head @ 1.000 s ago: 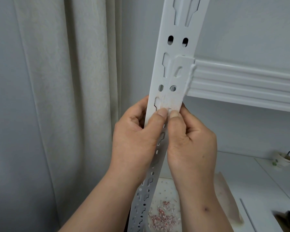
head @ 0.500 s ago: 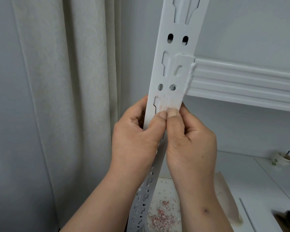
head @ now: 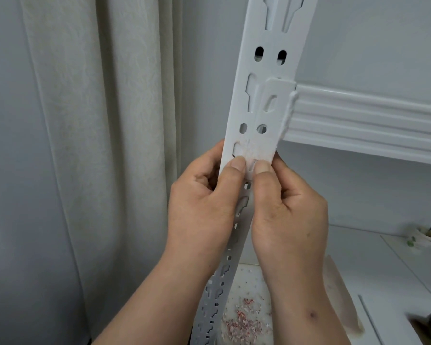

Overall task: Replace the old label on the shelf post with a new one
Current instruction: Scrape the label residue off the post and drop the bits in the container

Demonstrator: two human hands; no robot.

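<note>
A white slotted metal shelf post runs from the top middle down to the bottom. Just under its pair of round holes lies a rough pinkish patch of old label residue. My left hand wraps round the post's left edge, its thumb tip pressed on the post face below the patch. My right hand holds the post's right edge, with its thumb tip beside the left thumb. A short gap of white post shows between the two thumbnails. No new label is in view.
A white shelf beam joins the post on the right. A cream curtain hangs at the left. Below, pink and white label scrapings lie on a white surface. A small cup stands at the far right.
Both thumbs have slid a little down the post and moved slightly apart, so more of the residue patch shows above them. The hands otherwise stay in place.
</note>
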